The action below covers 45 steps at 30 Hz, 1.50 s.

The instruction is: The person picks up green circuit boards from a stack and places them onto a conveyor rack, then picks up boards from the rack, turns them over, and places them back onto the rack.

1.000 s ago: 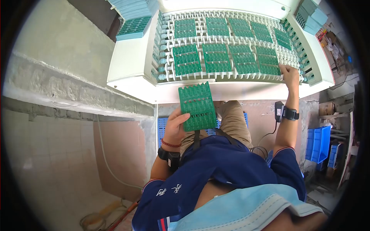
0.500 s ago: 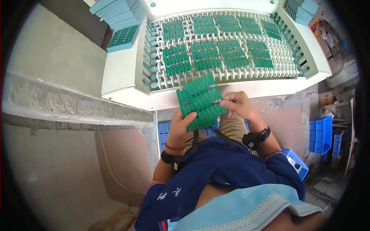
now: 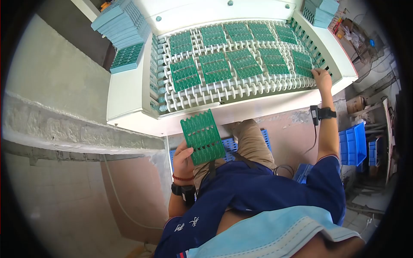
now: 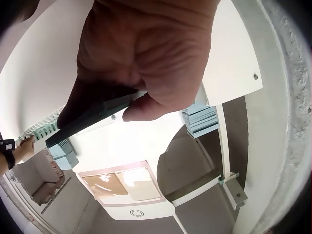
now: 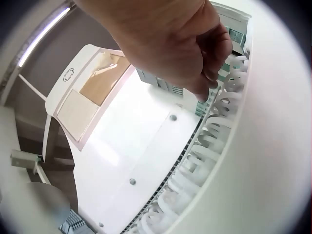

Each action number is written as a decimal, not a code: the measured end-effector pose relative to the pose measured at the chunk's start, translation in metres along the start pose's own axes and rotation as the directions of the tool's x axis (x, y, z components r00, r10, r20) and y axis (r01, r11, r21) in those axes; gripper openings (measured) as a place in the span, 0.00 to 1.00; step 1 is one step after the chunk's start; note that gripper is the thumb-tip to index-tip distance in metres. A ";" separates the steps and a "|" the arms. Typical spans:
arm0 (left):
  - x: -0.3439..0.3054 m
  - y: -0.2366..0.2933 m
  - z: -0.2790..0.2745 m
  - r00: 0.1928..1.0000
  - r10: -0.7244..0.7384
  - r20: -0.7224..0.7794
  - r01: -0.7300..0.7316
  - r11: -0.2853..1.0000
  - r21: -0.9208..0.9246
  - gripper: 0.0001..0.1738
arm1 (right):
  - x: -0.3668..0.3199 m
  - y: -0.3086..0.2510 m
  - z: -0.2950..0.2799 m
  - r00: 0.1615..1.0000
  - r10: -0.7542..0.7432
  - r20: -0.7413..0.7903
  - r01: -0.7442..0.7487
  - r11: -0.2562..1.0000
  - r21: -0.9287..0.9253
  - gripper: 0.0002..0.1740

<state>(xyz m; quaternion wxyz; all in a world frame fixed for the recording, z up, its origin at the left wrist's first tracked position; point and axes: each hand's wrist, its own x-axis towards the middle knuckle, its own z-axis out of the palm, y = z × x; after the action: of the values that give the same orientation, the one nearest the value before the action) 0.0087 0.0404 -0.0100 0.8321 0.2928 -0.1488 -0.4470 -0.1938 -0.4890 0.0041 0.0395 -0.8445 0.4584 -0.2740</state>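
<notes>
My left hand (image 3: 184, 158) grips a green printed circuit board panel (image 3: 202, 135) in front of my lap, thumb on its face and fingers behind. The left wrist view shows its dark edge (image 4: 83, 123) between thumb and fingers. My right hand (image 3: 322, 80) reaches to the machine's right end and pinches the near right corner of another circuit board (image 3: 303, 63), which lies on the white roller conveyor (image 3: 241, 91). In the right wrist view, the fingertips of the right hand (image 5: 175, 53) are down at the rollers (image 5: 202, 153). Several more boards (image 3: 215, 66) lie there in two rows.
Blue-grey stacked trays (image 3: 122, 26) stand on the machine's left side, with a board-filled tray (image 3: 127, 56) in front. More trays (image 3: 320, 12) sit at the right. The machine's white front ledge (image 3: 129, 101) borders the rollers. Blue bins (image 3: 352, 145) are at the right.
From the front row's fourth board, my right hand came back to the left hand's boards, then went out to the right end with another board. The head view has shifted.
</notes>
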 end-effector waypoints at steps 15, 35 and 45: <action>0.002 0.000 0.013 0.996 -0.002 -0.088 0.022 0.972 0.232 0.21 | -0.192 -0.257 -0.008 0.320 -0.664 0.676 -0.631 0.383 0.675 0.12; -0.012 0.008 -0.004 0.997 -0.026 -0.073 0.035 0.991 0.126 0.22 | -0.176 -0.235 -0.002 0.673 -0.323 0.665 -0.571 0.345 0.745 0.12; -0.040 0.026 -0.010 0.999 0.039 -0.024 -0.038 0.999 0.018 0.29 | -0.154 -0.310 0.009 0.704 -0.339 0.624 -0.492 0.400 0.773 0.14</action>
<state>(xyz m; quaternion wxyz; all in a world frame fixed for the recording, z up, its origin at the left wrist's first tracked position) 0.0090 0.0886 -0.0010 0.8397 0.3025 -0.1483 -0.4259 -0.0221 -0.1900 0.0291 0.6786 -0.6883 0.2207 -0.1302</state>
